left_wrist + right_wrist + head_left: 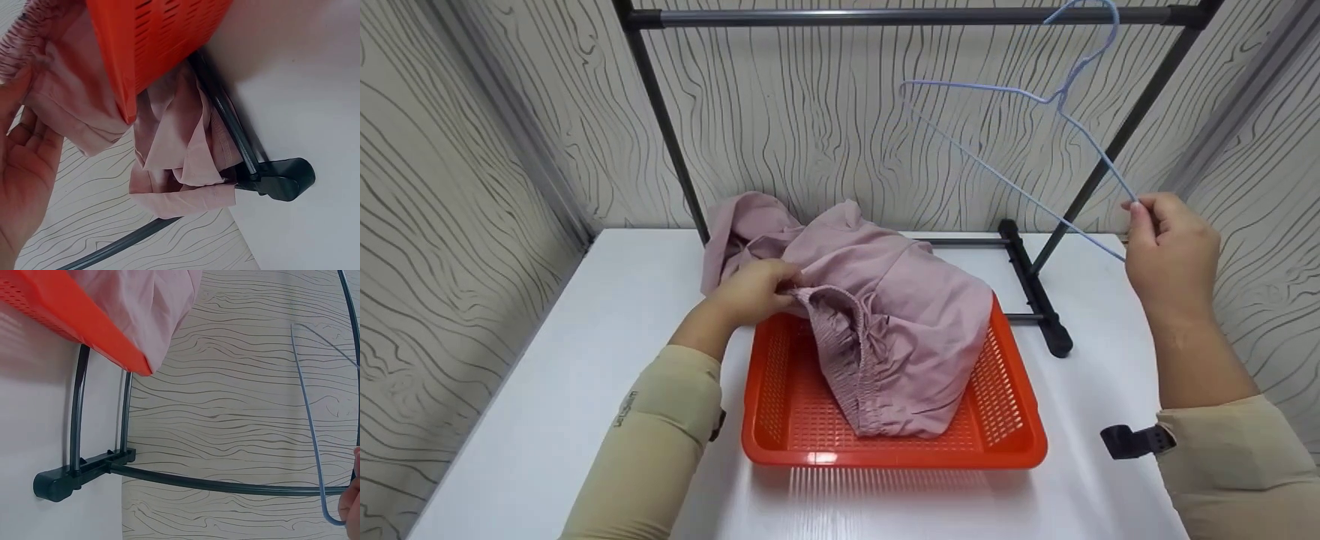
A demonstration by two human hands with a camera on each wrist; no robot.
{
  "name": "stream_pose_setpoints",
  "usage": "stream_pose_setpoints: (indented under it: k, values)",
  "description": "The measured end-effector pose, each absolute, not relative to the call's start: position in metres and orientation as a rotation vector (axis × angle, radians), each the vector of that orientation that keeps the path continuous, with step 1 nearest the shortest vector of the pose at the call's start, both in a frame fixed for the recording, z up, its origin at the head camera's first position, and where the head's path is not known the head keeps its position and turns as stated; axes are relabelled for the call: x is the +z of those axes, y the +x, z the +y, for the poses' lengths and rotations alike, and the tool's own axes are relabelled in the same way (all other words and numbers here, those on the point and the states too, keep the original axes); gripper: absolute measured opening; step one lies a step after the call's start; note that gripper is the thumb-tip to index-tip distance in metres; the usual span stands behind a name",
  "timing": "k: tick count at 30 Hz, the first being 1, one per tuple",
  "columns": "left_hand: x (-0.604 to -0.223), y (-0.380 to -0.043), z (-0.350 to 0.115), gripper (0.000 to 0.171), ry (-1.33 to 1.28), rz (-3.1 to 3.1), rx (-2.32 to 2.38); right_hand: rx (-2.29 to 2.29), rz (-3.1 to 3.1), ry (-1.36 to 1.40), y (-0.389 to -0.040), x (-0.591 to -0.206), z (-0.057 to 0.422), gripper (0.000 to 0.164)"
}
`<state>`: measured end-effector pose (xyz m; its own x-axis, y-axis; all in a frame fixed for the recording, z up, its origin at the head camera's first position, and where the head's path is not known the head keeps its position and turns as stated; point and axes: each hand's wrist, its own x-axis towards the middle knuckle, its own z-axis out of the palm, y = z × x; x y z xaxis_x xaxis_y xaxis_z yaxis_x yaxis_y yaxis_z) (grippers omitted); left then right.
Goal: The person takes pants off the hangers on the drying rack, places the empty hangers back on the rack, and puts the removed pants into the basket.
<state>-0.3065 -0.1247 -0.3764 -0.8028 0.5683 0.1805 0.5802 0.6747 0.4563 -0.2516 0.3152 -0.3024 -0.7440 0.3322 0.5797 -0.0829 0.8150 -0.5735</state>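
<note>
Pink pants (915,300) with a gathered elastic waistband lie across a red plastic basket (896,456), draping over its back and left side. My left hand (754,292) pinches the edge of the waistband, whose opening faces the left front. In the left wrist view, the pant legs (185,146) hang behind the basket beside the rack's foot. Up at the right, my right hand (1174,255) grips one corner of a light blue wire hanger (997,169). The hanger carries nothing, and its hook is up near the rack's top bar.
A black garment rack (900,16) stands behind the basket, its right foot (1035,292) on the white table (660,375). Wood-patterned panels (810,120) close off the back and sides. A black strap (1136,441) sticks out from the right sleeve.
</note>
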Motion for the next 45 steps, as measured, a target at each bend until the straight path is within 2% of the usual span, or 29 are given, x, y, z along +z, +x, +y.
stream_pose_setpoints:
  k: [16,26,35,45]
  values:
    - [-0.387,-0.303,-0.122,0.009,-0.992,-2.899,-0.767,0.883,-2.440,-0.388,-0.259,-0.301,0.331,0.042]
    - [-0.384,-0.301,-0.121,0.011,-1.025,-2.917,-0.752,0.914,-2.488,-0.415,-0.266,-0.304,0.334,0.043]
    - [-0.386,-0.302,-0.121,0.014,-1.019,-2.934,-0.756,0.854,-2.389,-0.427,-0.264,-0.299,0.334,0.037]
    - [-0.386,-0.301,-0.120,0.016,-1.004,-2.960,-0.739,0.882,-2.456,-0.428,-0.267,-0.295,0.335,0.042]
